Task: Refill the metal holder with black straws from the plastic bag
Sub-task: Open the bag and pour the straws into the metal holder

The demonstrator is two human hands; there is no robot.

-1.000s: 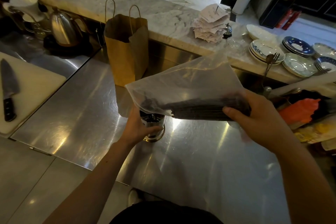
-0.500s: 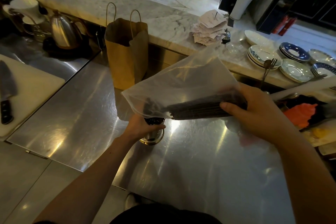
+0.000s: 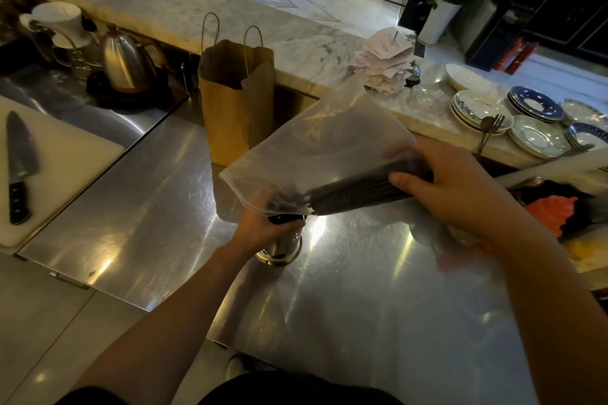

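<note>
Steel counter point(image 3: 362, 306), marble bar point(image 3: 197, 3); left grip point(image 3: 260, 228) around holder point(image 3: 287, 245), right grip point(image 3: 460, 187) around bagged straws point(image 3: 355, 196).

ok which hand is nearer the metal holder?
Left. The left hand grips the metal holder at its top, below the lower end of the plastic bag. The right hand is up and to the right of it, gripping the black straws through the bag.

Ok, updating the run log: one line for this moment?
left hand grips metal holder | right hand grips plastic bag | black straws inside bag
</note>
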